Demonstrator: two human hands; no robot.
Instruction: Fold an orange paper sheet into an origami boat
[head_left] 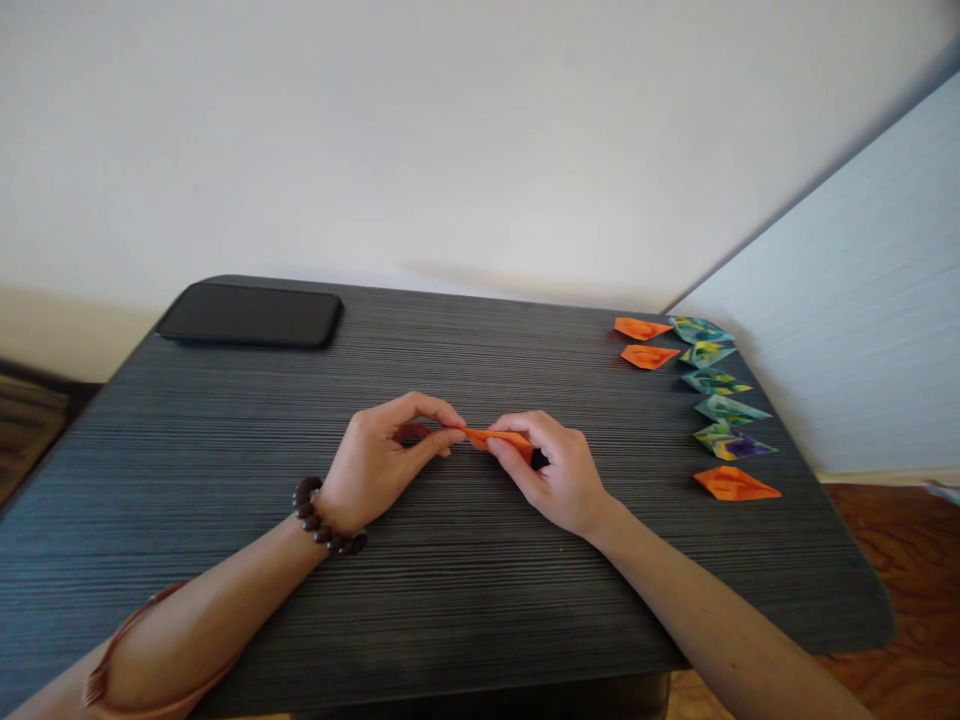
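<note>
An orange folded paper boat is held between my two hands over the middle of the dark table. My left hand pinches its pointed left end between thumb and fingertips. Thumb and fingers of my right hand close around the other end, hiding part of it. Dark beads circle my left wrist.
Along the table's right side lie several folded paper boats: a column of blue-green patterned ones, two orange ones beside it, and another orange one nearer me. A black phone lies at the far left. A white wall stands behind.
</note>
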